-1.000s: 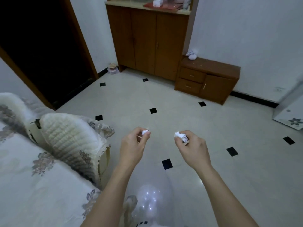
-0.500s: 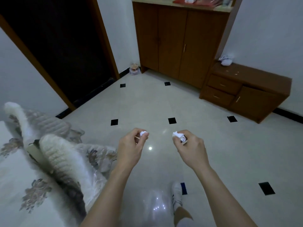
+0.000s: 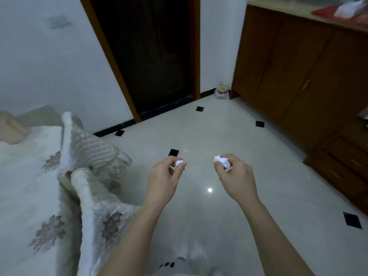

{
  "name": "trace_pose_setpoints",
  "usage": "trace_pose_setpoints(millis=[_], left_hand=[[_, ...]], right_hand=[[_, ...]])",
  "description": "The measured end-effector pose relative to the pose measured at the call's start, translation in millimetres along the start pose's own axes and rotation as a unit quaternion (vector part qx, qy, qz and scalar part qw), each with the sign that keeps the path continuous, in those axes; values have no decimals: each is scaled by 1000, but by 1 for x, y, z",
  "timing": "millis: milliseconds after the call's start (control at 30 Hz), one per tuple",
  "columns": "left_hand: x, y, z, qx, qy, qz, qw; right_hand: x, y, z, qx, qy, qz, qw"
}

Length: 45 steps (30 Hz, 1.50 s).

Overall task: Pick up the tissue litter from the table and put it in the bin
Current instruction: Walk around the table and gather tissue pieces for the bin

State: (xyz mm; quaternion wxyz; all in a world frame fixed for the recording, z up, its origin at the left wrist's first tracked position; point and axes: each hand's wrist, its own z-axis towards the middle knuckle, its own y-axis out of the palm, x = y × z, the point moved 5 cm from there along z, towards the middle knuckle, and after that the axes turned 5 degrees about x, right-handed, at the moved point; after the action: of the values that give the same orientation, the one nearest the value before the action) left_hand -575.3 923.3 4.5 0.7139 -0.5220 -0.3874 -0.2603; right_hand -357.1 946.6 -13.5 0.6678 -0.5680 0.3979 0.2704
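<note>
Though crumpled, each tissue [image 3: 179, 162] between fingers [image 3: 171, 159].

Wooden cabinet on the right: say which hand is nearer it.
Right. The right hand is toward the wooden cabinet; the left hand is farther off, nearer the bed.

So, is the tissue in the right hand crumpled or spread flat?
Crumpled: the tissue is a small white wad pinched in the right hand.
</note>
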Motion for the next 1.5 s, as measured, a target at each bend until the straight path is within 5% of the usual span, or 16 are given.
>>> trace_pose_setpoints(millis=[333, 1033, 1500], left_hand=[[-68, -20, 100, 101, -82, -22, 991], [-184, -100, 451, 164, -125, 36, 978], [-253, -144, 639, 239, -188, 98, 948]], right_hand=[[-36, 112, 106, -112, -45, -18, 992], [-204, 370, 384, -180, -142, -62, 971], [-307, 563, 551, -304, -238, -18, 922]])
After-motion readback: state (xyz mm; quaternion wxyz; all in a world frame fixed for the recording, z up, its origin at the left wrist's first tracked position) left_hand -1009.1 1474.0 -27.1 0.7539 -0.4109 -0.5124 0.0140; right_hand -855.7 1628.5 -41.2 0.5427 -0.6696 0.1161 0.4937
